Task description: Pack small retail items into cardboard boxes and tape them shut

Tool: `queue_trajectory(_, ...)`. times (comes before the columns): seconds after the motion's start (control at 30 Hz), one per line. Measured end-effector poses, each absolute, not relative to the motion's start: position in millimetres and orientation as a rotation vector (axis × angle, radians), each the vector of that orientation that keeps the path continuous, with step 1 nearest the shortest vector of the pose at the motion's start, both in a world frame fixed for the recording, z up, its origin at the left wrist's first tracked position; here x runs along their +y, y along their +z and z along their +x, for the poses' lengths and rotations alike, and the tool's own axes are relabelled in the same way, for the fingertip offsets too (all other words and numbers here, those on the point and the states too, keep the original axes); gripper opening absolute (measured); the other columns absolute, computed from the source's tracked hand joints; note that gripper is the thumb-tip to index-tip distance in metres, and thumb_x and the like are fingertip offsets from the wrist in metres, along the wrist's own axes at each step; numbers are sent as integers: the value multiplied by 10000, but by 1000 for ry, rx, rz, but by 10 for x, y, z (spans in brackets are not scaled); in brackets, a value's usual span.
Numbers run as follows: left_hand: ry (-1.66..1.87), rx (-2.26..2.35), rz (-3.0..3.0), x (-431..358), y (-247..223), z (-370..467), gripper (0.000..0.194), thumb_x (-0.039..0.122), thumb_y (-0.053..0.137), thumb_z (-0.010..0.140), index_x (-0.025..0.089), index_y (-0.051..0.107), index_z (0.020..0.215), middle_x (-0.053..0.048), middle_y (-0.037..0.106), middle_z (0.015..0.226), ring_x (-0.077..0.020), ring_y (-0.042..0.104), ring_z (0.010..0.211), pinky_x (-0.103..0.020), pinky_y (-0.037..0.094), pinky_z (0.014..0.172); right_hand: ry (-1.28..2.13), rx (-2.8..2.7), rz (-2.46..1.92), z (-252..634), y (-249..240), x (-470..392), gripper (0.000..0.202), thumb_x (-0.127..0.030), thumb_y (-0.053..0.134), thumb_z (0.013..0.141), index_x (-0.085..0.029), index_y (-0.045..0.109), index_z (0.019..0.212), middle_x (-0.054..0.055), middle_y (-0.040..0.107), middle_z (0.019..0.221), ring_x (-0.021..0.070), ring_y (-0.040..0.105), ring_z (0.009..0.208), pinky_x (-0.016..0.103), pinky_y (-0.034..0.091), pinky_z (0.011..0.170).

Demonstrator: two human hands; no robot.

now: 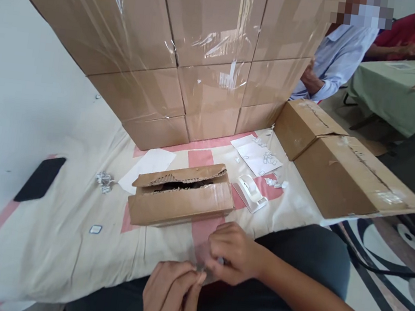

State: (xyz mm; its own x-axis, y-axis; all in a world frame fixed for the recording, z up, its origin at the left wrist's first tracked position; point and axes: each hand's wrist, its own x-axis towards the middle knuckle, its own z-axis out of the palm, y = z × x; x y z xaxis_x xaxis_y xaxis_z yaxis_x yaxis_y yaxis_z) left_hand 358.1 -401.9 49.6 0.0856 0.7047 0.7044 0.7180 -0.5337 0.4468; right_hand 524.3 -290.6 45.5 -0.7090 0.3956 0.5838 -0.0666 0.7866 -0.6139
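My left hand [172, 295] and my right hand [231, 254] are close together at the front edge of the cloth-covered table, above my lap. Both are closed, with fingers pinched on a small clear plastic piece [210, 276] between them; its exact shape is hard to make out. Just beyond them lies a long cardboard box [186, 206] with a torn slot along its top. A white tape dispenser [251, 193] is to the right of this box. White paper [149, 166] lies partly behind the box's left end.
A tall taped cardboard panel [211, 95] stands at the back, and cardboard boxes [342, 167] line the right. A black phone [40, 179] lies left. Small pieces lie on a white sheet [251, 153]. A person in a blue shirt [338, 60] is behind.
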Motion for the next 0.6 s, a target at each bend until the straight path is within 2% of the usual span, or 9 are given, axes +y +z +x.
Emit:
queue_trajectory(0.07, -1511, -1486, -2285, -4087, 529, 3605, 191, -30, 683, 826, 142, 644, 900, -47, 669, 810, -145, 637, 728, -286, 522, 663, 754, -2223, -278, 5237, 415, -2889, 292, -264, 532, 959, -245, 399, 700, -64, 434, 562, 110, 427, 492, 268, 327, 539)
queue_trajectory(0.2, -1716, -1520, -1916, -4205, 618, 3534, 176, -9, 650, 847, 164, 615, 841, -25, 621, 807, -134, 620, 699, -273, 525, 629, 481, -2193, -385, 5339, 329, -2812, 357, -162, 555, 942, -235, 356, 654, -69, 383, 559, 108, 342, 496, 288, 244, 540)
queue_trajectory(0.3, -1626, -1535, -2039, -4214, 720, 3243, 191, -12, 614, 852, 179, 625, 864, -26, 638, 808, -145, 641, 710, -260, 530, 619, 316, -2090, -362, 5448, 382, -2742, 438, -171, 609, 915, -228, 319, 591, -65, 343, 524, 121, 300, 488, 308, 226, 545)
queue_trajectory(0.37, -1433, -1548, -2231, -4179, 806, 2997, 184, 24, 567, 895, 195, 632, 894, -36, 667, 825, -155, 663, 750, -253, 543, 659, 177, -1992, -411, 5467, 543, -2706, 436, -198, 633, 902, -231, 348, 574, -47, 386, 518, 138, 345, 509, 318, 267, 566)
queue_trajectory(0.4, -1350, -1551, -2290, -4153, 853, 2884, 180, 47, 545, 915, 203, 633, 900, -41, 676, 837, -157, 668, 766, -248, 545, 677, 106, -1960, -484, 5449, 657, -2690, 381, -203, 630, 901, -236, 409, 593, -23, 471, 554, 156, 422, 558, 328, 315, 599)
queue_trajectory(0.47, -1260, -1559, -2354, -4088, 956, 2699, 171, 92, 520, 942, 213, 627, 887, -45, 680, 848, -158, 667, 778, -239, 535, 683, 1, -1981, -685, 5360, 912, -2654, 161, -208, 596, 917, -232, 592, 757, 60, 683, 811, 229, 596, 824, 381, 421, 748)
queue_trajectory(0.5, -1234, -1570, -2392, -4049, 1014, 2628, 169, 116, 509, 951, 216, 621, 875, -47, 677, 848, -161, 664, 778, -239, 529, 677, -20, -2040, -783, 5295, 1026, -2633, 91, -221, 571, 933, -215, 658, 907, 102, 725, 1012, 272, 614, 1013, 422, 442, 856)
queue_trajectory(0.53, -1215, -1593, -2433, -4002, 1077, 2566, 170, 139, 500, 960, 218, 612, 861, -45, 671, 843, -163, 658, 773, -238, 522, 667, -15, -2125, -872, 5223, 1117, -2610, 186, -248, 548, 954, -192, 677, 1075, 130, 710, 1188, 303, 582, 1168, 459, 432, 960)
queue_trajectory(0.6, -1166, -1649, -2526, -3887, 1221, 2457, 162, 186, 510, 968, 223, 593, 834, -30, 655, 819, -160, 641, 743, -234, 505, 643, 51, -2302, -1033, 5087, 1204, -2564, 404, -315, 495, 996, -147, 601, 1348, 155, 629, 1397, 332, 503, 1334, 503, 399, 1071)
